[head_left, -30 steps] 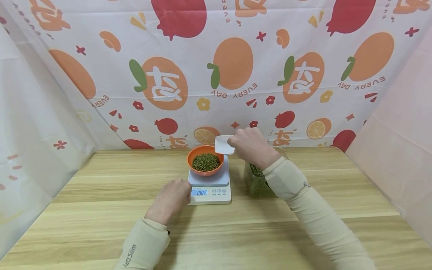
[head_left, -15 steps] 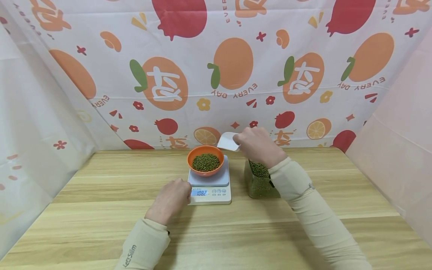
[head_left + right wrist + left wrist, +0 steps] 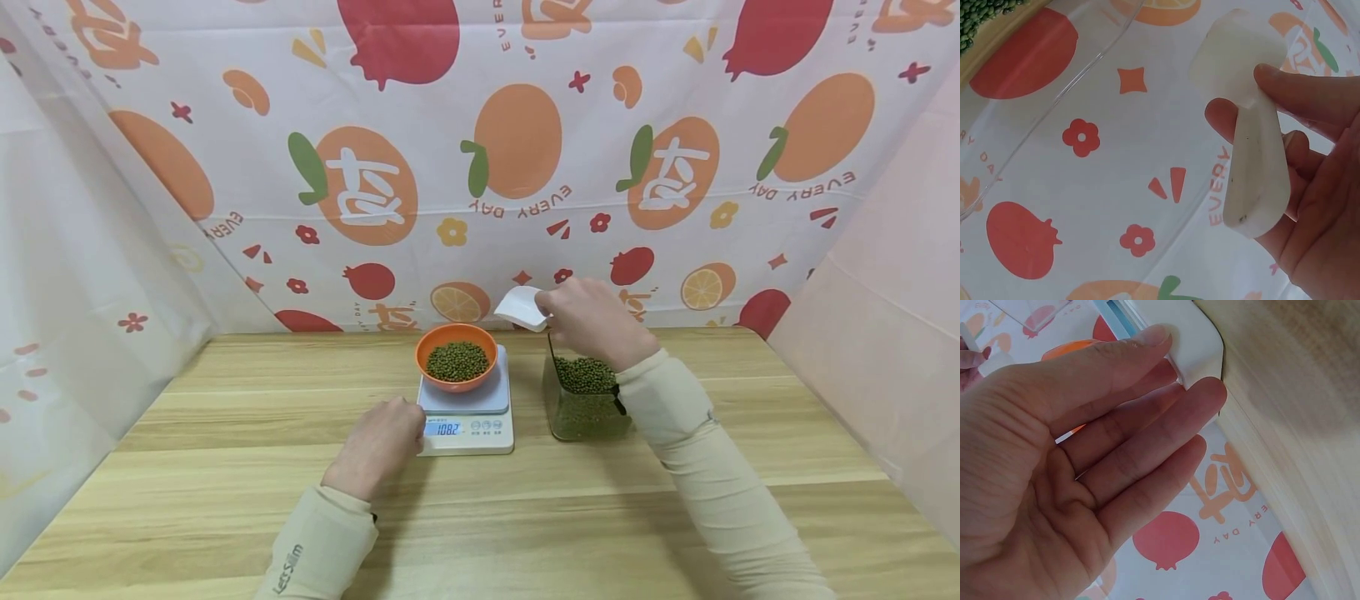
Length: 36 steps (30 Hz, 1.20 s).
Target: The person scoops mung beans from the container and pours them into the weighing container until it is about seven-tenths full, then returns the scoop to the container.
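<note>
In the head view, my right hand [image 3: 596, 321] grips a white scoop [image 3: 522, 307] by its handle, raised above and behind the clear container [image 3: 585, 417] of green mung beans. The right wrist view shows thumb and fingers around the scoop's handle [image 3: 1257, 169]. An orange bowl [image 3: 457, 387] holding mung beans [image 3: 457, 362] sits on a white kitchen scale [image 3: 487, 442], whose display reads 108.2. My left hand [image 3: 378, 446] is at the scale's left front corner. In the left wrist view, its thumb and index finger are against the scale's edge [image 3: 1194, 344]; the other fingers extend loosely.
A wooden table [image 3: 225, 467] bears everything. Behind it hangs a fruit-print cloth [image 3: 450, 167], with pale sheets at the left and right sides. The container stands just right of the scale, partly hidden by my right forearm.
My right hand has moved rightward with the scoop, away from the bowl towards the container, and the scoop has tilted. The left hand, the bowl and the reading stay the same.
</note>
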### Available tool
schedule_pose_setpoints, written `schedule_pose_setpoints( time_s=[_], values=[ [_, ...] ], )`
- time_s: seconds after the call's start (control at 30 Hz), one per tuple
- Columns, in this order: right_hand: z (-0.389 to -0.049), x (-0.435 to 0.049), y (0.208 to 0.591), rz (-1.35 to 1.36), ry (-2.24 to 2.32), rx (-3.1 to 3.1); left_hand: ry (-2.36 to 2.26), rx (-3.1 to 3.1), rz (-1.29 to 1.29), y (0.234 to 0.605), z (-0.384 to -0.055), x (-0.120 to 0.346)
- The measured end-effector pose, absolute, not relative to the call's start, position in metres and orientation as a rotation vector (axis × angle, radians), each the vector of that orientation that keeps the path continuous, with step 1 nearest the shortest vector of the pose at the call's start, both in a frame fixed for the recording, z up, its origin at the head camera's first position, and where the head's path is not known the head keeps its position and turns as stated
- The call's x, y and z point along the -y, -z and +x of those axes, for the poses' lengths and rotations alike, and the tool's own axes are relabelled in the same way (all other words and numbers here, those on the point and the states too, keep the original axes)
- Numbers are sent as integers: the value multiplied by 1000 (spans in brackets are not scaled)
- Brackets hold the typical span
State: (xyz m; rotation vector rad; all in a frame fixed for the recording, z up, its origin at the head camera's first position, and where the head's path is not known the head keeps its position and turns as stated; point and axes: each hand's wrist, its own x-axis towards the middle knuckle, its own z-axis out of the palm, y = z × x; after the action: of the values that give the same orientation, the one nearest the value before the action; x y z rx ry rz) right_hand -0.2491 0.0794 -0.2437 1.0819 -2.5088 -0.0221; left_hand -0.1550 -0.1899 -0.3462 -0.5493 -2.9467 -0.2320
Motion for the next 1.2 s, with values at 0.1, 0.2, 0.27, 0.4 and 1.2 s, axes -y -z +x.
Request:
schedule_pose_setpoints(
  time_s=[0.1, 0.2, 0.27, 0.4, 1.2],
  values=[
    [-250, -82, 245, 1078, -5, 2506, 239, 2959, -541, 345, -155, 189],
    [-250, -84, 244, 1057, -20, 2527, 241, 2965, -538, 345, -155, 189],
    [-249, -86, 244, 1047, -23, 2540, 240, 2966, -537, 346, -155, 189],
    [-248, -90, 244, 1037, -49, 2580, 233, 2966, -537, 346, -155, 189],
    [-247, -120, 244, 1010, -186, 2644, 227, 2950, -550, 347, -157, 191]
  ],
)
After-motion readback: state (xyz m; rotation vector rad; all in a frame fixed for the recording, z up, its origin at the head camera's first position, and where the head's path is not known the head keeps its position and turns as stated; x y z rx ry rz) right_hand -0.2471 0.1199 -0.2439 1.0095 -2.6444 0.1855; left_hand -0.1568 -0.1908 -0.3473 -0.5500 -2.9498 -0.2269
